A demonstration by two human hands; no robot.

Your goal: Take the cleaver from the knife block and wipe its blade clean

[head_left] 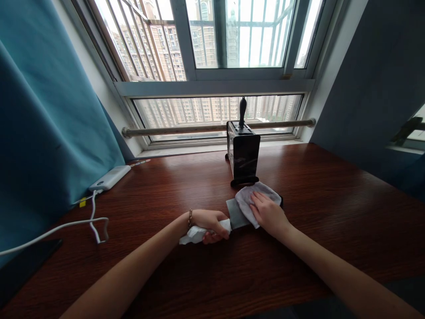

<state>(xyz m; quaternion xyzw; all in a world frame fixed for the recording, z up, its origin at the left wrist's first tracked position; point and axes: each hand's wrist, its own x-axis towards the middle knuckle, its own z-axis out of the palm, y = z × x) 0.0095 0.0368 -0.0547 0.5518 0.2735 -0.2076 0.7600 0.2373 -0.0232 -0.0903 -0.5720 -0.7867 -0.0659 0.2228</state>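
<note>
- Clearly, the cleaver (237, 214) lies low over the front-middle of the surface (172, 186), its broad blade pointing right; the white cloth (245, 200) covers much of it, so the far end is hidden.
- The left hand (212, 225) is closed round the handle end, where white wrapping (192, 235) shows below the palm and between the fingers. That grasp should be kept firm, since loose wrapping could let the handle turn.
- The right hand (267, 212) rests on the cloth from above, fingers laid along it; whether it also pinches the fabric I cannot tell.
- For good wiping, I would keep those fingers flat, with several layers of cloth between skin and steel.
- Which side is the cutting edge is unclear here; strokes are best run from spine toward edge, never along it.
- Even pressure should suffice, with the blade supported by the surface so that it doesn't rock.
- The knife block (245, 155), one black knife handle (242, 111) rising from it, stands just beyond the cloth; short strokes would avoid knocking its foot.
- A dark piece (282, 202) shows past the cloth's right side, too hidden to identify.
</note>
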